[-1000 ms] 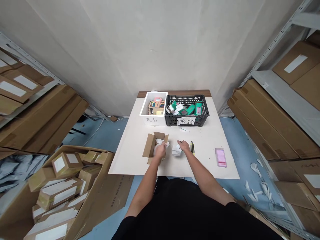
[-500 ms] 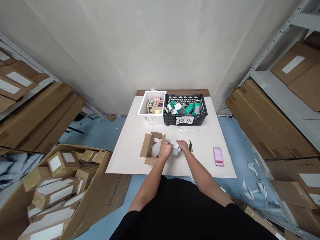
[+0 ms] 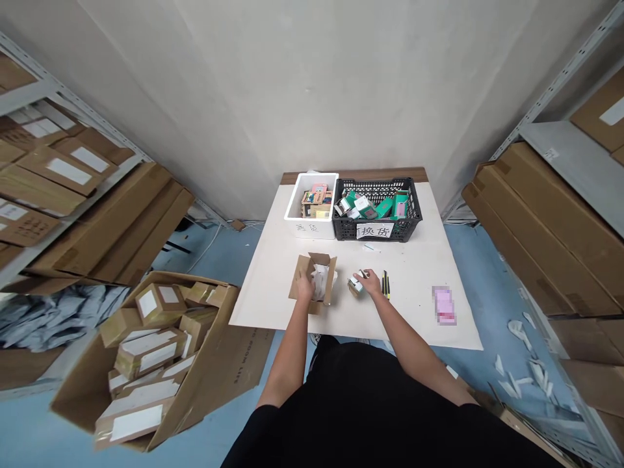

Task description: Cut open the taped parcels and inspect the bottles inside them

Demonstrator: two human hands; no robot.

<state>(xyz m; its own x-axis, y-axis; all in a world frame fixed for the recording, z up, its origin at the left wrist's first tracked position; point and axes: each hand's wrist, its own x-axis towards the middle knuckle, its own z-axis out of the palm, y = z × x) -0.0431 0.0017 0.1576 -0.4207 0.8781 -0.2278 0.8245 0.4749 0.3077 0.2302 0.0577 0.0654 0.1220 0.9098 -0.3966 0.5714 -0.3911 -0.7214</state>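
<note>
My left hand (image 3: 305,286) is at the left side of an open cardboard box (image 3: 316,309), its fingers closed on the left flap and wall. Crumpled white packing paper (image 3: 320,281) fills the box, and some of it sticks out over the right edge. To the right, my right hand (image 3: 370,283) grips a small white and brown carton (image 3: 355,286), tilted just above the table. The print on this carton is too small to read. Close by the right hand lie yellow and black box cutters (image 3: 385,285).
Behind stand a white bin (image 3: 309,229) of small boxes and a black crate (image 3: 377,231) of green and white cartons. A pink pixelated item (image 3: 444,304) lies right on the table (image 3: 414,325). A large carton (image 3: 214,383) of parcels stands left on the floor; shelves flank both sides.
My left hand has left the small carton and moved left to the cardboard box. My right hand keeps the carton, now free of white wrapping. The view has shifted left.
</note>
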